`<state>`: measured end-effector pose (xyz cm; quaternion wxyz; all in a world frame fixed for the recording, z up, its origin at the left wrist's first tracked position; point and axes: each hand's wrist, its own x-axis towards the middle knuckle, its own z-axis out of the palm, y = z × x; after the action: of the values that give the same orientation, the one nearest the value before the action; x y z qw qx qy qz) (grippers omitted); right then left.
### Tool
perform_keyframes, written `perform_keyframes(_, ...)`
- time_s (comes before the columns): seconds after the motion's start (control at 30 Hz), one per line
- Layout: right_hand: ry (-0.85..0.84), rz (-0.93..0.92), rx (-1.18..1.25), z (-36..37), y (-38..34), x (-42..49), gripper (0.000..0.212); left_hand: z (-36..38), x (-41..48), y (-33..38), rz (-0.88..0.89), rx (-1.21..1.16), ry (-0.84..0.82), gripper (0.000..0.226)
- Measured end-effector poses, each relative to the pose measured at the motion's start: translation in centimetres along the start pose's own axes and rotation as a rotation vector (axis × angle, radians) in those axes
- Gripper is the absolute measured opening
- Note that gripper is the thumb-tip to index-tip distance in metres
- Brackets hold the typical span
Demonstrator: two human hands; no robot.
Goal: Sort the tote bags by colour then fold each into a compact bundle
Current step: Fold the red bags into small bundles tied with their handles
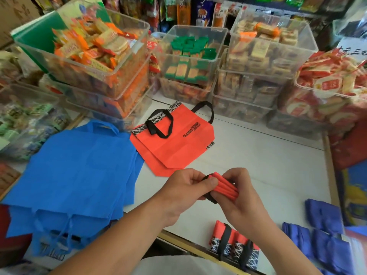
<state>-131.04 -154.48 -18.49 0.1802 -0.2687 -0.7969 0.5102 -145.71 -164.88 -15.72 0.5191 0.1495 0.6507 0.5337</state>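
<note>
Both hands were closed on one red bundle (225,187), a tote bag folded into a tight pleated wad and held above the near part of the white table (258,155). The left hand (184,187) gripped its left end, thumb pressed on top. The right hand (240,197) curled around the right end from underneath. A black strap showed at the bundle's upper and lower edges, but the fingers hid most of it, so how it ran around the wad could not be told.

Beyond the hands lay the flat red tote bags (174,139), stacked with edges offset. At least two layers showed, and the exact count was unclear. The top one carried black handles and the print "CLASSIC FASHION". To the left, the blue tote bags (79,167) lay in a wide flat pile. Their handles drooped over the near table edge and dissolved into blur.

Two finished red bundles (234,247), each bound by a black strap, sat side by side at the near edge, partly covered by the right forearm. Farther right were darker blue bundles (321,233), cut off by the frame's corner, so their number was uncertain.

Clear plastic bins (190,56) of packaged snacks lined the back of the table. Their labels were too smeared to read.
</note>
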Motion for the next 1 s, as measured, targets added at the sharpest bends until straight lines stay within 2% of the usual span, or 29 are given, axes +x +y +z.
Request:
perform_keyframes(0.1, 0.090, -0.007, 0.163, -0.4, -1.7, -0.5, 0.033, 0.1, -0.2, 0.4, 0.039, -0.046, -0.026, 0.013)
perform_keyframes(0.17, 0.124, -0.049, 0.185, -0.5, -2.6, -0.9, 0.027, 0.2, -0.4, 0.3, 0.044, -0.115, -0.046, 0.011)
perform_keyframes(0.3, 0.106, -0.047, 0.138, 0.4, -2.4, -1.2, 0.021, 0.4, -0.8, -0.1, 0.052, -0.122, 0.002, 0.010)
perform_keyframes(0.37, 0.118, -0.111, 0.045, 0.4, -1.9, -0.9, 0.018, 0.5, -0.9, 0.0, 0.027, -0.150, 0.019, 0.017)
perform_keyframes(0.43, 0.121, -0.212, -0.079, 0.1, -1.5, -0.5, 0.020, 0.3, -1.0, 0.5, -0.060, -0.218, -0.039, 0.028)
perform_keyframes(0.53, 0.077, -0.247, -0.114, -0.2, -1.0, -0.1, 0.018, -0.1, -0.7, 1.0, -0.146, -0.204, -0.115, 0.038)
perform_keyframes(0.7, -0.042, -0.223, -0.079, -0.9, -1.3, 0.0, 0.024, -0.6, -0.4, 0.8, -0.222, -0.229, -0.147, 0.025)
perform_keyframes(0.77, -0.094, -0.222, -0.140, -0.9, -0.9, 0.1, 0.020, -0.6, -0.2, 0.4, -0.207, -0.196, -0.106, 0.014)
perform_keyframes(0.83, -0.124, -0.257, -0.246, -1.0, -0.3, 0.2, 0.005, -0.5, 0.0, 0.0, -0.156, -0.102, -0.016, 0.007)
perform_keyframes(1.0, -0.153, -0.346, -0.410, -1.1, -0.5, 1.1, 0.019, 0.2, -0.1, -0.6, 0.019, 0.144, 0.145, 0.010)
